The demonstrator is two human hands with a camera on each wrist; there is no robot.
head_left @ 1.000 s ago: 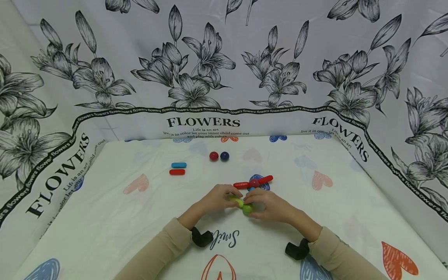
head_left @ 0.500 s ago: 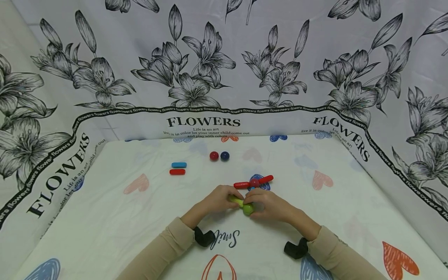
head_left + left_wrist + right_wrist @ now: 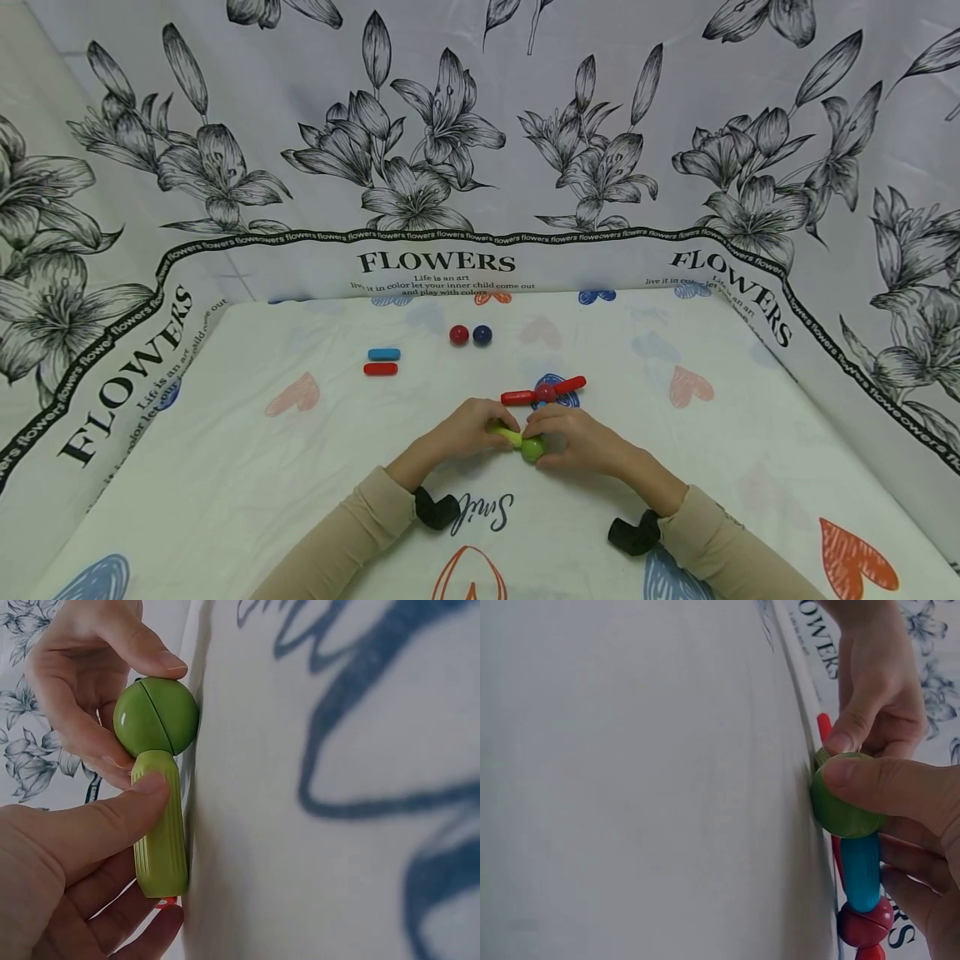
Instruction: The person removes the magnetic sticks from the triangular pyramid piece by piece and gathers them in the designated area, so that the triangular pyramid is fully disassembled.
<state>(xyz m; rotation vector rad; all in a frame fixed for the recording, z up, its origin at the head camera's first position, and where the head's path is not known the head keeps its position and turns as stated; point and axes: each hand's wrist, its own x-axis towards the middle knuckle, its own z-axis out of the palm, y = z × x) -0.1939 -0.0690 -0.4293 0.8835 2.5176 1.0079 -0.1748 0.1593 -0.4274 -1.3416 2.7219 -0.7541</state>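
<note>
My left hand [image 3: 474, 427] pinches a yellow-green ridged rod [image 3: 161, 840] between thumb and fingers. In my right hand [image 3: 581, 437] is a green ball [image 3: 156, 716] with a seam line, gripped by thumb and fingertips. The rod's end meets the ball in the left wrist view. Just beyond the hands lies a joined piece: a dark red ball [image 3: 545, 392] with red rods [image 3: 517, 397] on two sides. A blue rod [image 3: 861, 874] runs from that red ball toward the green ball and overlaps it in the right wrist view.
Farther left lie a loose blue rod [image 3: 384, 354] and a loose red rod [image 3: 381, 368], side by side. A red ball [image 3: 459, 335] and a dark blue ball [image 3: 482, 335] sit at the back. A flower-printed curtain [image 3: 442, 167] rises behind the white cloth [image 3: 225, 467].
Both hands keep their hold on the rod and ball. The left forearm has shifted slightly to the right; the loose pieces have stayed where they were.
</note>
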